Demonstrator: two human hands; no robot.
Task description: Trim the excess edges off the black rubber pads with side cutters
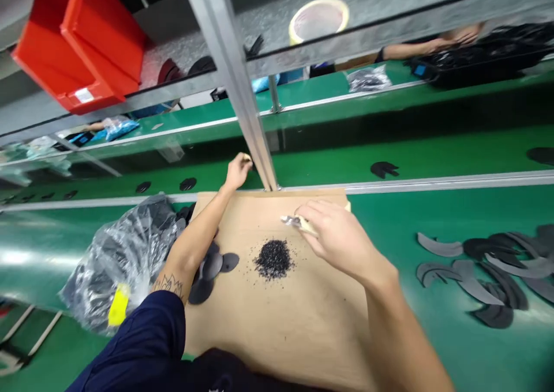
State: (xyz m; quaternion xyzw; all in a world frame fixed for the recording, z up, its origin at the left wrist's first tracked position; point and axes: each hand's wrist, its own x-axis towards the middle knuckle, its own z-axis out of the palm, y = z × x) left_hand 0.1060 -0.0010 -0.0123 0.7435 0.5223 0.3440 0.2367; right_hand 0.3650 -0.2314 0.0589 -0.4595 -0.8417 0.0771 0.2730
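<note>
My right hand [335, 230] is closed round a small pair of nippers [298, 221] with pale handles, their metal jaws pointing left. They are held above a brown cardboard sheet [320, 323]. A heap of small black scraps [273, 259] lies on the sheet below them. My left hand [238, 171] reaches out over the conveyor belt [320, 161], close to a metal post [242, 86]. Its fingers are pinched together, with something dark by the tips that I cannot make out. Several flat black pieces [212, 266] lie on the sheet beside my left forearm.
A clear plastic bag [125, 247] of dark pieces lies left of the sheet. Curved black and grey pieces [470, 282] are spread on the right. A red bin [82, 45] and a tape roll [319, 19] sit on the shelf above. Another person's hands [454, 40] are across the line.
</note>
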